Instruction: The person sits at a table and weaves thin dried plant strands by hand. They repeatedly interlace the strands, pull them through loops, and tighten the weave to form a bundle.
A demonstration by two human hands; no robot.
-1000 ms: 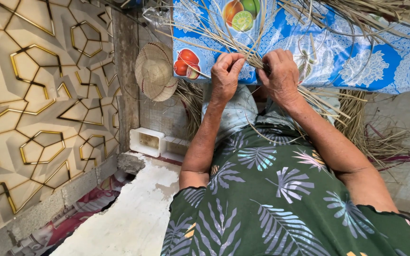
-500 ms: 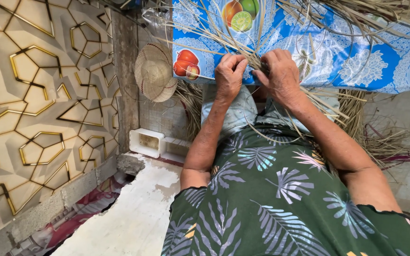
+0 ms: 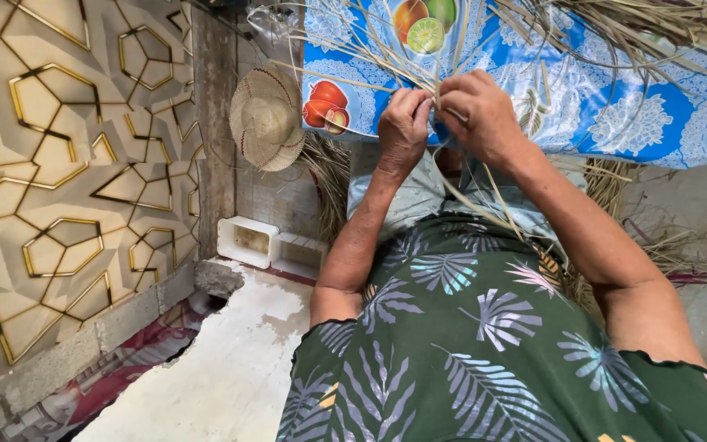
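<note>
My left hand [image 3: 403, 125] and my right hand [image 3: 478, 110] meet in front of me, both pinched on thin dried straw strips [image 3: 419, 61] that fan out upward and trail down past my lap. The fingertips of the two hands touch where the strips cross. Behind the hands lies a blue cloth with fruit prints [image 3: 583, 98]. My green leaf-print garment [image 3: 484, 344] fills the lower middle of the view.
A woven straw hat [image 3: 267, 119] hangs to the left of the hands. A white plastic tray [image 3: 247, 241] sits below it by a wall of gold-lined geometric panels [image 3: 59, 180]. Loose dried straw [image 3: 656, 237] is piled at right. Pale concrete floor [image 3: 214, 368] lies at lower left.
Both hands have drawn closer together on the straw strips, the left hand shifting slightly right toward the right hand. Little else has moved.
</note>
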